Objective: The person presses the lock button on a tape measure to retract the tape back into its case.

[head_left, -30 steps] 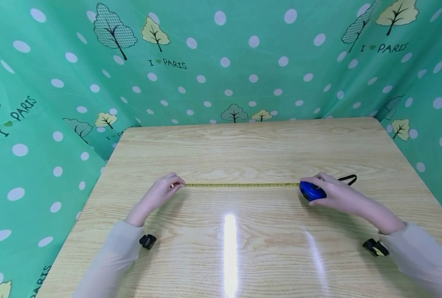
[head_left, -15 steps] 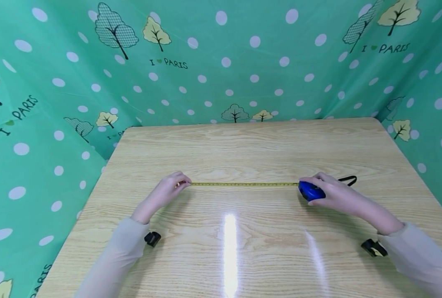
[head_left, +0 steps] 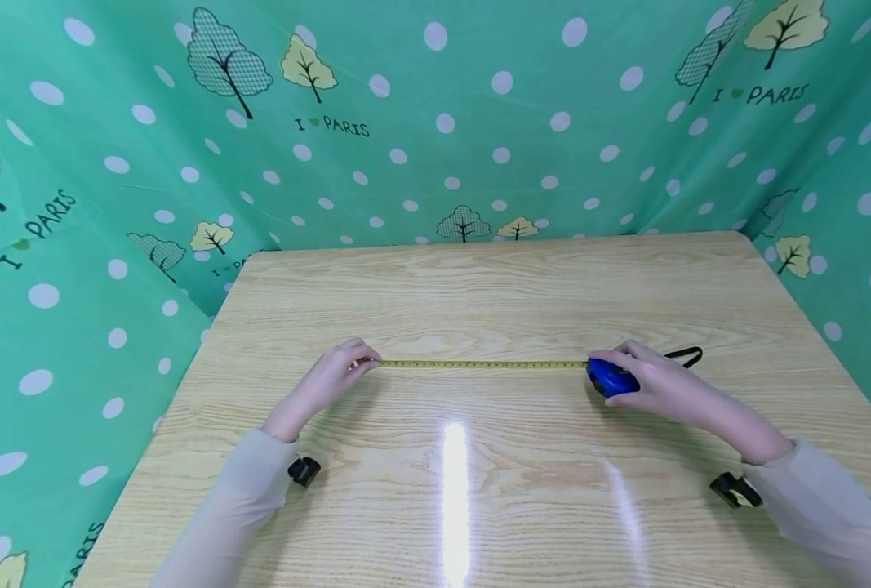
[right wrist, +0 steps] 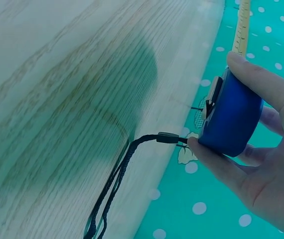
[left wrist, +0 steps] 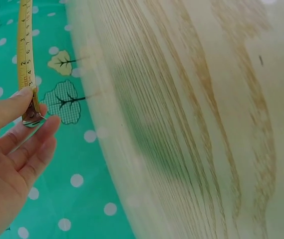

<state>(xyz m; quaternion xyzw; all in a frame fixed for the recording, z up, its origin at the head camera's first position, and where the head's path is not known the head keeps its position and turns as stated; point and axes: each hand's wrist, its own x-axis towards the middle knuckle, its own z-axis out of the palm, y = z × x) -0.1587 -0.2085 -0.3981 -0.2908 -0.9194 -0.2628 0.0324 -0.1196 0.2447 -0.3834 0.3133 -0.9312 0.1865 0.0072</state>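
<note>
A blue tape measure (head_left: 611, 378) is gripped by my right hand (head_left: 659, 382), thumb and fingers around its case. Its yellow blade (head_left: 482, 364) runs level to the left across the middle of the table. My left hand (head_left: 332, 377) pinches the blade's end between thumb and fingers. In the left wrist view, the metal end hook (left wrist: 32, 118) shows beside the fingertips, with low numbers printed just above the thumb. From the case hangs a black wrist strap (right wrist: 127, 154), which trails toward the table in the right wrist view.
The wood-grain table (head_left: 494, 294) spans the area under both hands. Green dotted curtains (head_left: 479, 98) enclose its back and sides. Small black devices (head_left: 304, 471) sit by both sleeves, and a bright light reflection crosses the tabletop.
My left hand has moved a little to the right with the blade's end, so the stretch of blade showing is shorter. My right hand and the case have barely shifted.
</note>
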